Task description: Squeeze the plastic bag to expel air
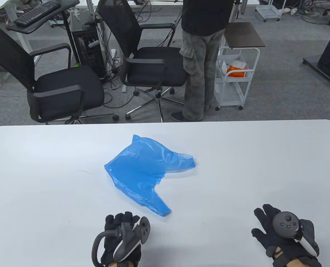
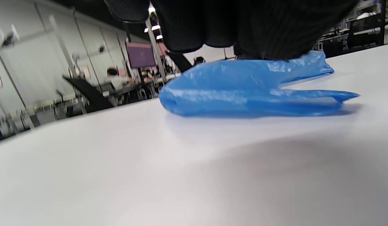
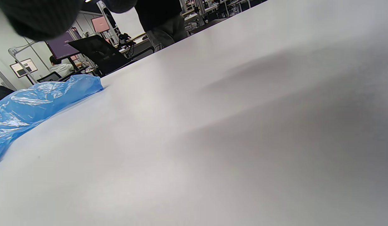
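Observation:
A blue plastic bag [image 1: 142, 169] lies puffed and crumpled near the middle of the white table [image 1: 42, 180], its two handles pointing right and toward me. It shows in the left wrist view [image 2: 244, 91] and at the left edge of the right wrist view [image 3: 34, 103]. My left hand [image 1: 120, 225] rests near the table's front edge, just short of the bag's near handle, holding nothing. My right hand [image 1: 268, 222] lies flat at the front right with fingers spread, far from the bag and empty.
Beyond the table's far edge stand two black office chairs [image 1: 64, 89], a person [image 1: 201, 55] and a white wheeled cart [image 1: 234, 75].

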`<state>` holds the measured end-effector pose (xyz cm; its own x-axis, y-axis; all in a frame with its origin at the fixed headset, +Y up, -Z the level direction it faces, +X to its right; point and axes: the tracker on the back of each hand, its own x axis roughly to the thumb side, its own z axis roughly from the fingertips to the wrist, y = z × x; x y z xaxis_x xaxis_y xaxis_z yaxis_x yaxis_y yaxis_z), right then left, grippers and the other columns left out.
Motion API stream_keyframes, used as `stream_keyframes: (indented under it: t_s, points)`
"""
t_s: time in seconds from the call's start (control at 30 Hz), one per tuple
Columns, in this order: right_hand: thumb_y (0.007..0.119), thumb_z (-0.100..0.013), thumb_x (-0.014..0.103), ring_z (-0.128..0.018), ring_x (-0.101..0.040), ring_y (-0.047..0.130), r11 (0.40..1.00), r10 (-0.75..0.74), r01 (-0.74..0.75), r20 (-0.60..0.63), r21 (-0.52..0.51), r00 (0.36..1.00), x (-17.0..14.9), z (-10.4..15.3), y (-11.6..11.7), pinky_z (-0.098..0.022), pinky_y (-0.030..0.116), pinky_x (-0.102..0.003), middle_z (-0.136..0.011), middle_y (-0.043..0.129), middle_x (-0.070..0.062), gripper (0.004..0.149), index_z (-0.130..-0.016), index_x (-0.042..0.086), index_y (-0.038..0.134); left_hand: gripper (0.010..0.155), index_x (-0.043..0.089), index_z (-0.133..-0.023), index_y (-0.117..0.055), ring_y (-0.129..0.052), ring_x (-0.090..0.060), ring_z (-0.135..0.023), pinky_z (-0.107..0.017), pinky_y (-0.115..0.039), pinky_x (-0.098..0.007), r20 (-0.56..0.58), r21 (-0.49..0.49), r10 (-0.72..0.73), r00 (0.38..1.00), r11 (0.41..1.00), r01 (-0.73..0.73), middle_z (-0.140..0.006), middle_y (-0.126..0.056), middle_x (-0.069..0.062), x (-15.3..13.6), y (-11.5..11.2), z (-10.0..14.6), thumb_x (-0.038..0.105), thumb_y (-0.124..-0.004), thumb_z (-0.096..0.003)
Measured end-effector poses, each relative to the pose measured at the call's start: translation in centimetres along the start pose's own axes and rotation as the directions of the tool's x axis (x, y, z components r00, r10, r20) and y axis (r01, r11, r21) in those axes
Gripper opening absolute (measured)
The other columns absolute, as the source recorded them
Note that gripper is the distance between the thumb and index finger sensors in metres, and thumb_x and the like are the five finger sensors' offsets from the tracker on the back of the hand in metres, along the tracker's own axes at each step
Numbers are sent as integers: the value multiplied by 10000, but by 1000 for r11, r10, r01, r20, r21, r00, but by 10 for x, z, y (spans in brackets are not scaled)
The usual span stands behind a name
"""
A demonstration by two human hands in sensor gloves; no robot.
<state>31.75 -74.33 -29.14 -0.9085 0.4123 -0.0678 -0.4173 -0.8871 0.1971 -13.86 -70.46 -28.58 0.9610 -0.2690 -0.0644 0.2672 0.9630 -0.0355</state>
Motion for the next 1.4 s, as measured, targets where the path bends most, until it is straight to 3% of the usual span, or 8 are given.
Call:
stream_keyframes:
  t_s: [0.2, 0.37, 0.57, 0.73, 0.97, 1.07, 1.17, 1.4]
  points:
    - [670, -389, 588, -1101, -282, 147, 1000, -25, 25, 45, 2, 999, 2, 5, -3, -792, 195, -570, -1143, 119, 65, 717, -993, 478, 299, 616, 450, -877, -563, -599, -181, -1017, -806, -482, -491, -6, 20, -176, 984, 984, 176, -1012, -485, 153, -1, 20, -57, 499, -844, -331]
    - [671, -389, 588, -1101, -285, 158, 999, -50, 50, 51, -1, 997, 1, 6, -5, -791, 200, -571, -1144, 131, 60, 715, -993, 475, 305, 726, 500, -897, -463, -520, -191, -1040, -814, -441, -495, 6, -114, -300, 954, 948, 299, -1038, -370, 160, -1, -5, -108, 530, -873, -298]
    - [671, -391, 586, -1102, -287, 157, 997, -68, 66, 52, 41, 996, 3, 3, -3, -792, 196, -572, -1146, 132, 58, 716, -995, 473, 303, 710, 540, -875, -467, -487, -199, -1054, -817, -423, -501, 6, -133, -335, 942, 934, 333, -1042, -347, 161, -3, -30, -141, 532, -877, -296]
    - [669, -392, 588, -1104, -288, 160, 996, -77, 74, 50, 57, 996, 5, 0, -3, -791, 190, -576, -1148, 135, 57, 717, -996, 475, 300, 381, 489, -742, -741, -522, -186, -1040, -815, -423, -497, -10, -93, -263, 965, 961, 261, -1016, -460, 160, -2, -33, -149, 475, -771, -363]
    - [669, -393, 588, -1104, -290, 164, 994, -96, 93, 49, 60, 994, 4, 1, -3, -791, 192, -575, -1148, 138, 56, 718, -996, 473, 297, 380, 386, -735, -794, -532, -174, -1044, -821, -403, -515, 39, -81, -228, 973, 970, 230, -991, -522, 177, 5, -18, -149, 454, -780, -361]
    - [670, -392, 588, -1103, -292, 169, 993, -103, 100, 51, 60, 993, 2, 4, -3, -790, 197, -576, -1148, 140, 52, 720, -997, 471, 298, 396, 396, -754, -769, -488, -181, -1064, -825, -362, -538, 66, -109, -228, 971, 966, 234, -1021, -467, 173, 3, -17, -147, 439, -801, -362]
    - [670, -393, 588, -1103, -293, 173, 993, -106, 103, 53, 60, 993, 2, 3, -3, -790, 199, -575, -1147, 142, 52, 719, -997, 470, 299, 737, 493, -942, -461, -349, -225, -1108, -819, -292, -581, 89, -193, -290, 953, 934, 302, -1078, -275, 156, 2, -25, -148, 441, -872, -332]
    - [669, -393, 589, -1103, -293, 174, 993, -103, 100, 49, 65, 994, 3, 2, -4, -790, 199, -576, -1148, 144, 52, 717, -997, 469, 301, 444, 534, -744, -756, -360, -221, -1105, -814, -292, -575, 86, -132, -337, 938, 929, 346, -1069, -361, 175, 13, -39, -151, 492, -864, -316]
